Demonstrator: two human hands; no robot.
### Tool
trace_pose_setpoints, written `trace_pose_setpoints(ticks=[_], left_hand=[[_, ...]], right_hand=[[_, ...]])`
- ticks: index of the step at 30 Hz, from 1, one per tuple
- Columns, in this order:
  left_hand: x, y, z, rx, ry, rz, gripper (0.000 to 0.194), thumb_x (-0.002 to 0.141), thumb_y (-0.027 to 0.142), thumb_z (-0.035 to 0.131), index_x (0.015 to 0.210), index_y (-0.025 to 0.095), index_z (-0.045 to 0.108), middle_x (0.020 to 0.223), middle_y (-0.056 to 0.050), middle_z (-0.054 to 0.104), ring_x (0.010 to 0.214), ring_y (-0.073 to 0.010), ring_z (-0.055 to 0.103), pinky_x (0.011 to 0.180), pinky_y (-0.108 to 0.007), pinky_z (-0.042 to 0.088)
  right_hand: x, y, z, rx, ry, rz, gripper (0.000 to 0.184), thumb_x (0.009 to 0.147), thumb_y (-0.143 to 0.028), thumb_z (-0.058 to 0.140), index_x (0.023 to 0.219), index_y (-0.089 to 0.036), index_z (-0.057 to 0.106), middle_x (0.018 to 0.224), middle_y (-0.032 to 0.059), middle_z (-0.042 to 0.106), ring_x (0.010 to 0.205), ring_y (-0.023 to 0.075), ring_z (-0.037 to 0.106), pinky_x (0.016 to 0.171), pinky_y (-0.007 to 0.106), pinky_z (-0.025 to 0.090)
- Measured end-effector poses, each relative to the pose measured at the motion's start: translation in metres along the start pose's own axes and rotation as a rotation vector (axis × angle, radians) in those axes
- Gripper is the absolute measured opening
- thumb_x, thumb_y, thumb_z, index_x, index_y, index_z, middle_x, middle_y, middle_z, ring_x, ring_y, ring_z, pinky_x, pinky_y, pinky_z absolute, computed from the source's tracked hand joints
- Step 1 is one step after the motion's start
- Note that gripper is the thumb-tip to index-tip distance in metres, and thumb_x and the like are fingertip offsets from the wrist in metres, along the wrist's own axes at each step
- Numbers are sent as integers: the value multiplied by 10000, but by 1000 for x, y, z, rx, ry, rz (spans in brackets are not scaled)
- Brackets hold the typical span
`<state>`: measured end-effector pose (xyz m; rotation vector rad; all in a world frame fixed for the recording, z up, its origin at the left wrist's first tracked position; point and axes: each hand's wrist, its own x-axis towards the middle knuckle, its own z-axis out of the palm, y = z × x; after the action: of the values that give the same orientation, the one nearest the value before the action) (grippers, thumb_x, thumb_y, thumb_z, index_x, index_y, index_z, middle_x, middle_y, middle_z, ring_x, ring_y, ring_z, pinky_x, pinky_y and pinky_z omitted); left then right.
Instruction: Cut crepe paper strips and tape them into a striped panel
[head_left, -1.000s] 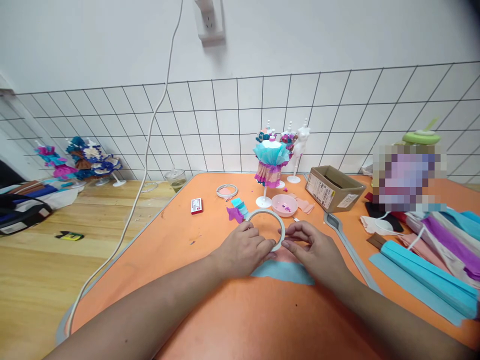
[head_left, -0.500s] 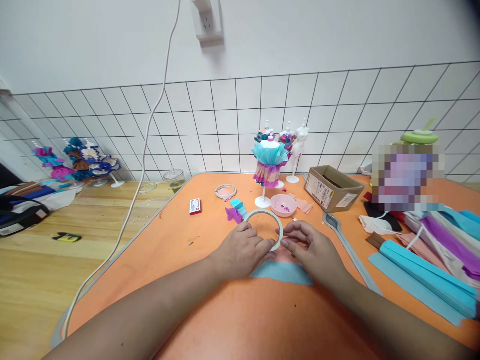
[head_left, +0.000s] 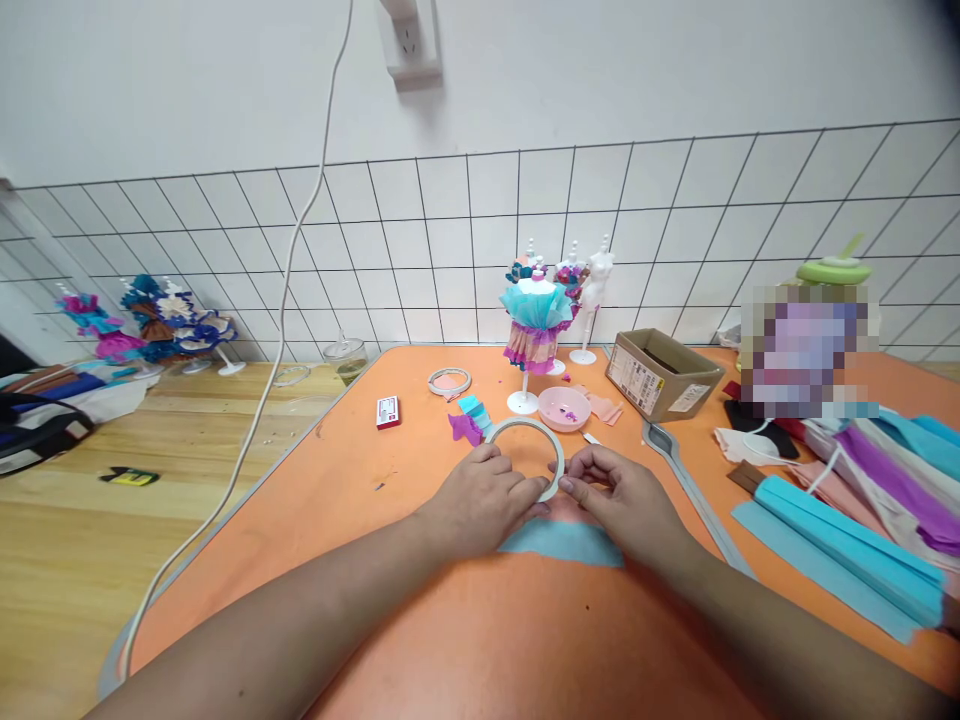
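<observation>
Step now: It looks like the two hands are working at the near right edge of a white ring [head_left: 559, 462], maybe a roll of tape.
Ring's place: Near the middle of the orange table [head_left: 465, 640], just above a pink and blue paper [head_left: 566, 543].
Left hand [head_left: 484, 500]: Fingers curled in, holding the near left part of the ring.
Right hand [head_left: 619, 495]: Thumb and fingertips almost together, at the ring's right edge. I cannot tell if they pinch something thin.
Next move: I think it needs the left hand firm and the right fingertips light and careful.
Rings on the table: Two; one in hand, one lying flat farther left [head_left: 442, 391].
Doll stands on the table: Four, at the far side; three dressed, one bare [head_left: 598, 285].
Doll stands far left: At least three, too bunched up to count.
Bowl: One, pink [head_left: 562, 425], on the far side of the ring.
Boxes: Two; a brown one [head_left: 630, 378] far right, a little red and white one [head_left: 388, 412] to the left.
Loose scraps by the ring: Two; one purple [head_left: 466, 430], one blue [head_left: 476, 413].
</observation>
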<state>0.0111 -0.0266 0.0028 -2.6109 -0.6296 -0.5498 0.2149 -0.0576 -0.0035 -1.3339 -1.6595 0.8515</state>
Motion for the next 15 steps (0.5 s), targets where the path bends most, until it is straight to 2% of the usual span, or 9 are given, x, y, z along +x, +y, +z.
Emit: trace_pose_setpoints(ticks=[3, 6, 8, 9, 12, 15], left_hand=[[0, -1, -1, -15, -12, -3, 221, 925, 335, 419, 897, 182, 577, 582, 10, 599, 606, -158, 505, 690, -324, 307], [1, -2, -3, -34, -13, -9, 251, 934, 330, 390, 870, 177, 579, 588, 2, 603, 609, -157, 509, 695, -328, 314], [1, -2, -4, -38, -8, -10, 266, 937, 332, 380, 860, 175, 580, 592, -1, 605, 609, -157, 510, 694, -330, 316], [1, -2, -4, -38, -8, -11, 270, 937, 332, 379, 850, 174, 580, 593, -3, 605, 609, -158, 510, 691, -331, 316], [0, -2, -4, -42, -11, -19, 289, 936, 336, 376, 806, 173, 575, 592, -8, 607, 605, -158, 508, 682, -331, 313], [0, -1, -5, -49, -14, -23, 299, 936, 337, 374, 774, 174, 565, 586, -8, 604, 599, -156, 502, 680, -329, 311]], right_hand=[[-1, -2, 0, -22, 67, -21, 132, 791, -313, 611, 815, -223, 517, 926, 16, 673, 875, 186, 646, 708, 298, 530], [-3, -4, 0, 53, 115, -39, 353, 784, -321, 628, 1108, -265, 499, 1168, 41, 630, 926, 189, 654, 757, 330, 551], [-4, -5, 1, 91, 84, -46, 439, 800, -312, 611, 1221, -281, 494, 1212, 45, 617, 958, 193, 655, 822, 345, 545], [-4, -6, 1, 99, 71, -41, 414, 802, -305, 606, 1209, -276, 533, 1191, 44, 632, 976, 198, 653, 851, 347, 537], [-5, -7, 0, 78, 93, 1, 226, 796, -322, 609, 998, -243, 672, 1053, 38, 695, 959, 211, 661, 849, 334, 539], [-5, -9, -2, 5, 106, 18, 164, 785, -347, 622, 885, -238, 693, 932, 20, 716, 869, 194, 675, 783, 305, 547]])
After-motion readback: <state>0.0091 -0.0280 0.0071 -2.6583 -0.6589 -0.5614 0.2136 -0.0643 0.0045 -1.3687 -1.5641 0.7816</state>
